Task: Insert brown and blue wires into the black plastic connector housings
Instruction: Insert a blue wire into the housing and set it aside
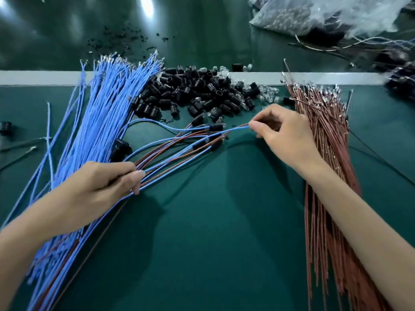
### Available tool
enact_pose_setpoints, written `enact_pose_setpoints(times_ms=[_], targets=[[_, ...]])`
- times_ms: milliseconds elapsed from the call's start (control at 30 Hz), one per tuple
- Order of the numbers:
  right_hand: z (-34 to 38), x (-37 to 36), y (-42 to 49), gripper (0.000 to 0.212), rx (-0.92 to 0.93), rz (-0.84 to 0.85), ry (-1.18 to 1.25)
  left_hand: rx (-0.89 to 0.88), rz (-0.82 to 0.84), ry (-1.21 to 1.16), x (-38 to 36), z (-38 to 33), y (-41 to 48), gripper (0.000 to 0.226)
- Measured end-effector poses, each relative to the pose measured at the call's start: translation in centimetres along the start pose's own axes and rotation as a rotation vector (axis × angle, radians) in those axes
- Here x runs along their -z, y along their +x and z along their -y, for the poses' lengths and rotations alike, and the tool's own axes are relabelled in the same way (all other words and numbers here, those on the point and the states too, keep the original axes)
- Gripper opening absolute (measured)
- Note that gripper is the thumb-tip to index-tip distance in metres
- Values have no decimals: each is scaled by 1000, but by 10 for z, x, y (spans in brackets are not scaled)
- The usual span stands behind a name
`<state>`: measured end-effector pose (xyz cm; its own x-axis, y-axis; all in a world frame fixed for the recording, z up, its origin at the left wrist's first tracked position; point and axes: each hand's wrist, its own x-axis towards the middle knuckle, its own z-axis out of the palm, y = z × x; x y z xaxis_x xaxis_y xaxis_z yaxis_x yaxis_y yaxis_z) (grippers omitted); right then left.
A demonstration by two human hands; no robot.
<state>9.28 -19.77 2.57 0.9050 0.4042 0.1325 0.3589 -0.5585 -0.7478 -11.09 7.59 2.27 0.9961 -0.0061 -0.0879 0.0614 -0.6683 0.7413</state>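
Left hand (98,185) fingers curl round housed pairs (199,144); right hand (285,131) fingers pinch 1 bare blue-brown pair (235,129), probably needing a black housing (197,86) next.

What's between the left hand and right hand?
Head view: blue and brown wires, several ending in black housings, span from left hand to right hand.

I'm looking down at the table (202,243). One big wire bundle (105,104) fans along my left side, and a second bundle (323,135) runs down the right. Between their far ends sits the pile of connector housings (197,90), just in front of a strip (33,77) crossing the table. In the middle, wired housings (202,140) spread out from my left hand (96,187), which grips their wires. My right hand (285,133), beside the right bundle, pinches a wire pair (238,128). A plastic bag (325,14) lies far back right.
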Motion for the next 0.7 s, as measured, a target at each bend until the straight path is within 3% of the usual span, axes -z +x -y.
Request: enact_pose_setpoints(times_ms=[133, 267, 400, 533, 700], targets=[[-5, -3, 5, 7, 22, -12, -26, -44, -75, 68, -5, -5, 6, 32], [-5, -6, 7, 10, 42, -6, -34, -45, -206, 360, -12, -10, 10, 13], [0, -14, 6, 2, 81, 27, -40, -83, -248, 577, -16, -26, 26, 25], [9, -27, 2, 0, 98, 109, 51, -184, -212, 624, -25, -46, 60, 28], [17, -41, 2, 3, 134, 140, 107, -169, -186, 629, -37, -60, 100, 29]])
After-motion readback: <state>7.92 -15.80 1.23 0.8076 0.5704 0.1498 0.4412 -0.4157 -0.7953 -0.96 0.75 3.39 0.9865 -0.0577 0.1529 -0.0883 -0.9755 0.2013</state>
